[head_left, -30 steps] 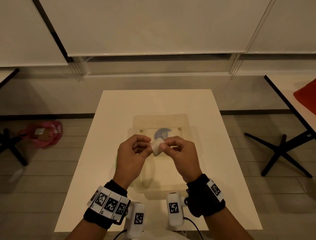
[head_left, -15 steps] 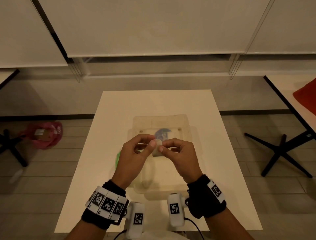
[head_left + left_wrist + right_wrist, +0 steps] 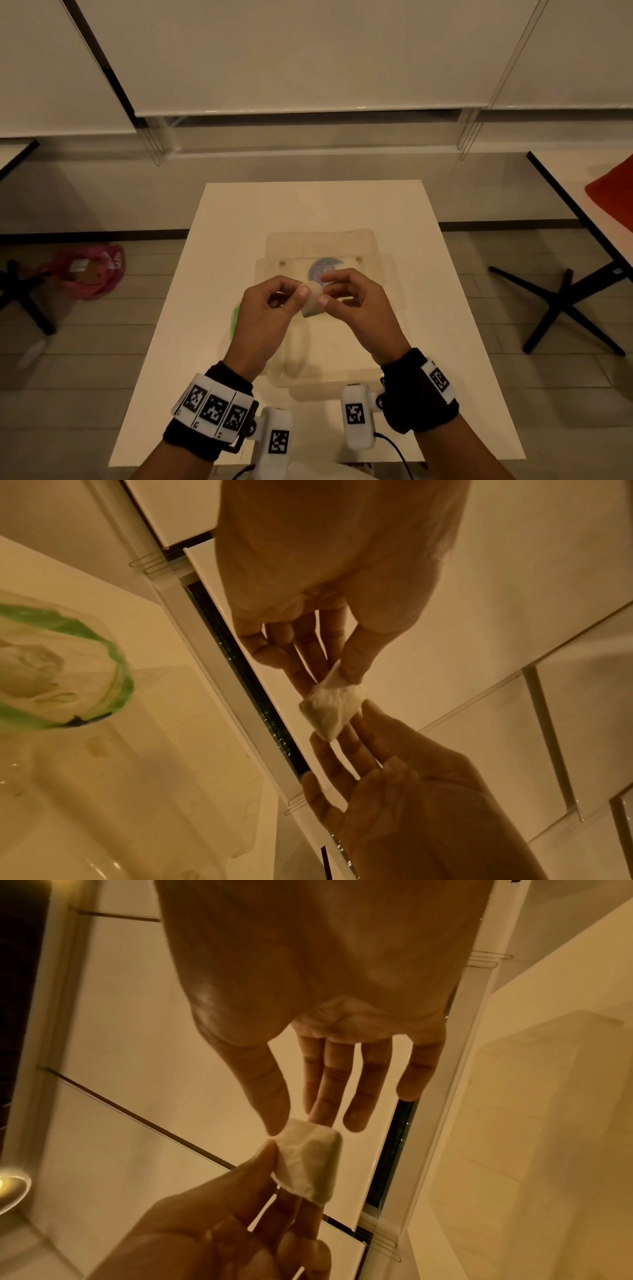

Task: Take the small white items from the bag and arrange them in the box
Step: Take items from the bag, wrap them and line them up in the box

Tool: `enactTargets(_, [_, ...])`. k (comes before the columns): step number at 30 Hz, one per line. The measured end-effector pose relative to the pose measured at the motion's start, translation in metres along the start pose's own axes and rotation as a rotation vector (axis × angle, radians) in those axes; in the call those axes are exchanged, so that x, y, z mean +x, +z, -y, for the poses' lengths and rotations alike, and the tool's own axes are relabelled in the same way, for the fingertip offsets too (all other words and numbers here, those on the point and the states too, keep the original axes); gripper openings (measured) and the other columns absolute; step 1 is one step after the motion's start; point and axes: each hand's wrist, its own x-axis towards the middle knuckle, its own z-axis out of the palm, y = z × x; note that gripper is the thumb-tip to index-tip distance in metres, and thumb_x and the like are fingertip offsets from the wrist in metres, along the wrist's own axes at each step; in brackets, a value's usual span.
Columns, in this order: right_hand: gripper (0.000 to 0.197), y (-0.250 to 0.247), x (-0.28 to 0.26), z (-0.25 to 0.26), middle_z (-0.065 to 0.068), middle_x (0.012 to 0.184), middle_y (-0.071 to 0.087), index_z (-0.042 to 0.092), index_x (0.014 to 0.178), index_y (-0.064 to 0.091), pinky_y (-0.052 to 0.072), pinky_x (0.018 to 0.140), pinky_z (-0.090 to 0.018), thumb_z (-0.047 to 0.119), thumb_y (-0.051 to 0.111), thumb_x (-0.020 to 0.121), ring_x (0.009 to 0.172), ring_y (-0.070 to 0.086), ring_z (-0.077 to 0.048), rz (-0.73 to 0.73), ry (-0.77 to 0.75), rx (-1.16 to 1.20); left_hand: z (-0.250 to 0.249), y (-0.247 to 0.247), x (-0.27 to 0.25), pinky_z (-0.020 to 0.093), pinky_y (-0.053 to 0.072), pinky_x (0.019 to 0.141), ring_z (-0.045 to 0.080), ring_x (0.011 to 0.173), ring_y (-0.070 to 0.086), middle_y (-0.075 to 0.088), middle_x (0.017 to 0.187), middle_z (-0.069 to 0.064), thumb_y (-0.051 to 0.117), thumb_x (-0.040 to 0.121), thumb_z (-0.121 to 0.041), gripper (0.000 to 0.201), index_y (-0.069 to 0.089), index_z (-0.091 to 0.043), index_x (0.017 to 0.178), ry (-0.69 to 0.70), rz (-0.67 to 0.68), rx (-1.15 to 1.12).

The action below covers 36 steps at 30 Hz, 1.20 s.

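Over the clear plastic box (image 3: 363,250), both hands pinch one small white item (image 3: 312,298) between them. My left hand (image 3: 301,289) holds its left edge with thumb and fingers, and my right hand (image 3: 325,289) holds its right edge. The left wrist view shows the item (image 3: 331,710) as a soft folded pad between the two sets of fingertips. In the right wrist view it (image 3: 308,1161) looks squarish and crumpled. A clear bag with a green rim (image 3: 113,669) lies by the box's left side with more white items inside, and only its green edge (image 3: 236,318) shows past my left hand.
The box stands mid-way along a white table (image 3: 308,209). A pink bag (image 3: 85,270) lies on the floor at left. Another table with an orange object (image 3: 613,198) and black cross legs (image 3: 565,308) stands to the right. Window blinds hang behind.
Both hands keep their pinch on the white item and have turned it slightly between the fingertips. They remain over the box at about the same spot.
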Motion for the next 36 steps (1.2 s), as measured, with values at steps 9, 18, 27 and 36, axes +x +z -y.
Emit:
enactTargets(9, [0.028, 0.001, -0.001, -0.001, -0.01, 0.083, 0.072, 0.018, 0.106, 0.066, 0.049, 0.086, -0.039, 0.007, 0.076, 0.082, 0.079, 0.067, -0.017, -0.016, 0.0, 0.026, -0.001, 0.003, -0.005, 0.027, 0.056, 0.079, 0.018, 0.084, 0.074, 0.077, 0.087, 0.006, 0.07, 0.091, -0.017, 0.011, 0.075, -0.008, 0.092, -0.043, 0.105, -0.03])
enactTargets(18, [0.007, -0.013, 0.018, 0.018, 0.007, 0.081, 0.065, 0.025, 0.093, 0.073, 0.042, 0.067, -0.015, 0.023, 0.074, 0.086, 0.07, 0.053, -0.003, 0.059, -0.142, -0.353, 0.004, 0.005, -0.004, 0.039, 0.055, 0.075, 0.019, 0.074, 0.07, 0.073, 0.074, 0.004, 0.078, 0.085, -0.02, 0.013, 0.074, -0.009, 0.078, 0.007, 0.062, 0.123])
enactTargets(27, [0.001, -0.017, 0.025, 0.025, 0.013, 0.08, 0.059, 0.024, 0.086, 0.071, 0.034, 0.066, -0.018, 0.023, 0.071, 0.087, 0.071, 0.049, 0.008, 0.13, -0.192, -0.661, 0.006, 0.007, -0.006, 0.034, 0.058, 0.08, 0.016, 0.082, 0.072, 0.075, 0.082, 0.001, 0.079, 0.084, -0.018, 0.006, 0.074, -0.014, 0.084, -0.025, 0.112, 0.18])
enactTargets(36, [0.011, -0.021, 0.026, 0.024, 0.013, 0.077, 0.059, 0.027, 0.081, 0.067, 0.033, 0.065, -0.017, 0.019, 0.071, 0.086, 0.07, 0.05, 0.008, 0.124, -0.184, -0.63, 0.006, 0.01, -0.004, 0.018, 0.053, 0.071, 0.006, 0.076, 0.07, 0.075, 0.079, -0.005, 0.073, 0.089, -0.013, 0.005, 0.075, -0.013, 0.085, -0.052, 0.112, 0.172])
